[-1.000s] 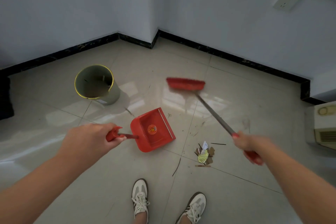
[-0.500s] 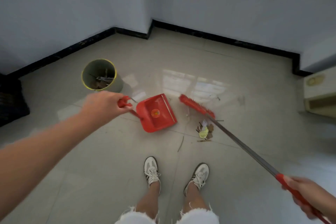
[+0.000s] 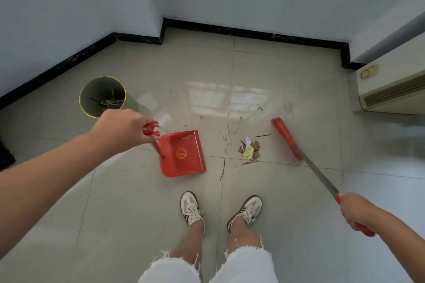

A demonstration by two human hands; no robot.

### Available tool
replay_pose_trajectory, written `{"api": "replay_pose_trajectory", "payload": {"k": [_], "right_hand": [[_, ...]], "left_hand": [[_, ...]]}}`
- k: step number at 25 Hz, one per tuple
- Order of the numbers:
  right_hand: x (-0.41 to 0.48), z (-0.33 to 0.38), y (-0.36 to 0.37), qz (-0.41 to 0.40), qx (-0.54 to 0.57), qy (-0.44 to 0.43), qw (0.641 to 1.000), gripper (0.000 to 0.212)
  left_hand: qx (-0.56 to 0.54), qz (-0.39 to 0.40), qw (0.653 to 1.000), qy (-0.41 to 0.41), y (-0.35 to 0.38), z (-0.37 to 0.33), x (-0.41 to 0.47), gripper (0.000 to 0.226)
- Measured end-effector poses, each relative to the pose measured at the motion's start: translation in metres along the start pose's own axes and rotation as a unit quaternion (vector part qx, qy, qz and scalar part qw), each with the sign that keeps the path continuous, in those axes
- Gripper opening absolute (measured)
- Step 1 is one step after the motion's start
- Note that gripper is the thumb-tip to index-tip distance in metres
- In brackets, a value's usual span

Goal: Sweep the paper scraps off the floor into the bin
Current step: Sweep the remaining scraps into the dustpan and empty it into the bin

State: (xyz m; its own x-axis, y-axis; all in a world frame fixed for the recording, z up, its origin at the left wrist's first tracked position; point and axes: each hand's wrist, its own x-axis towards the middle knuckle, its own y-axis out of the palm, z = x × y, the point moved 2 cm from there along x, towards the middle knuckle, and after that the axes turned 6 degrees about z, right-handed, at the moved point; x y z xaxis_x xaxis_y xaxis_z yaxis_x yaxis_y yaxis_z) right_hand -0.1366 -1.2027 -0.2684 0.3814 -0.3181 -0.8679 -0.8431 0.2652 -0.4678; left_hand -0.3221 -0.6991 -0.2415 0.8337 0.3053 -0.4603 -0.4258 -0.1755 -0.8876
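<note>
The paper scraps [image 3: 249,150] lie in a small loose heap on the floor [image 3: 276,76], on a tile seam just ahead of the person's right shoe, between the dustpan [image 3: 181,154] and the broom head [image 3: 286,138]. They look like torn bits of brown card, a white slip and a yellow piece, with thin dark slivers scattered around; I judge them very light and limp, likely to skid or flutter on the glossy tile, so a short, low stroke should move them better than a hard flick. The left hand [image 3: 122,128] is curled round the dustpan's red handle at its top end, and the pan's open lip faces the scraps but stands apart from them. The right hand [image 3: 355,211] grips the red sleeve at the end of the broom's metal shaft; the broom head sits just beside the heap on the far side from the pan. The bin [image 3: 102,96], yellow-rimmed, stands near the left wall's black skirting, with some debris already inside. The dustpan carries a round orange and yellow sticker, too small to read; the yellow scrap bears marks I cannot make out.
</note>
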Motion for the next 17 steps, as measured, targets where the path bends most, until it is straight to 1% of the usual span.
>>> {"api": "replay_pose_trajectory", "payload": {"k": [1,2,3,4,5,6,7,10,13,15,17], "right_hand": [[0.003,0.006,0.008,0.012,-0.037,-0.005,0.999,0.018],[0.005,0.010,0.019,0.043,-0.073,-0.011,0.996,0.017],[0.007,0.010,0.027,0.080,-0.075,-0.021,0.994,0.025],[0.003,0.012,0.035,0.111,-0.105,-0.042,0.987,0.040],[-0.002,0.013,0.044,0.126,-0.101,-0.050,0.986,0.049],[-0.009,0.015,0.054,0.139,-0.084,-0.050,0.985,0.049],[-0.017,0.018,0.064,0.144,-0.072,-0.057,0.985,0.043],[-0.049,0.039,0.096,0.179,-0.077,-0.091,0.977,0.031],[-0.077,0.067,0.133,0.226,-0.080,-0.125,0.963,0.028],[-0.092,0.086,0.154,0.237,-0.085,-0.144,0.957,0.028],[-0.104,0.095,0.160,0.252,-0.048,-0.143,0.956,0.025]], "left_hand": [[-0.011,0.006,1.000,-0.013,0.002,-0.004,0.002,0.044],[-0.020,0.012,1.000,-0.021,0.005,-0.008,0.005,0.044],[-0.026,0.013,0.999,-0.022,0.007,-0.013,0.008,0.043],[-0.026,0.011,0.999,-0.016,0.009,-0.017,0.011,0.041],[-0.022,0.006,1.000,-0.005,0.010,-0.023,0.013,0.039],[-0.016,0.002,1.000,0.010,0.012,-0.028,0.016,0.039],[-0.010,-0.002,1.000,0.024,0.013,-0.032,0.020,0.038],[-0.006,-0.007,0.999,0.044,0.011,-0.034,0.032,0.038],[-0.006,-0.016,0.999,0.052,0.012,-0.025,0.035,0.038],[-0.010,-0.017,0.999,0.049,0.018,-0.015,0.028,0.038],[-0.020,-0.020,0.999,0.045,0.027,-0.005,0.013,0.037]]}}
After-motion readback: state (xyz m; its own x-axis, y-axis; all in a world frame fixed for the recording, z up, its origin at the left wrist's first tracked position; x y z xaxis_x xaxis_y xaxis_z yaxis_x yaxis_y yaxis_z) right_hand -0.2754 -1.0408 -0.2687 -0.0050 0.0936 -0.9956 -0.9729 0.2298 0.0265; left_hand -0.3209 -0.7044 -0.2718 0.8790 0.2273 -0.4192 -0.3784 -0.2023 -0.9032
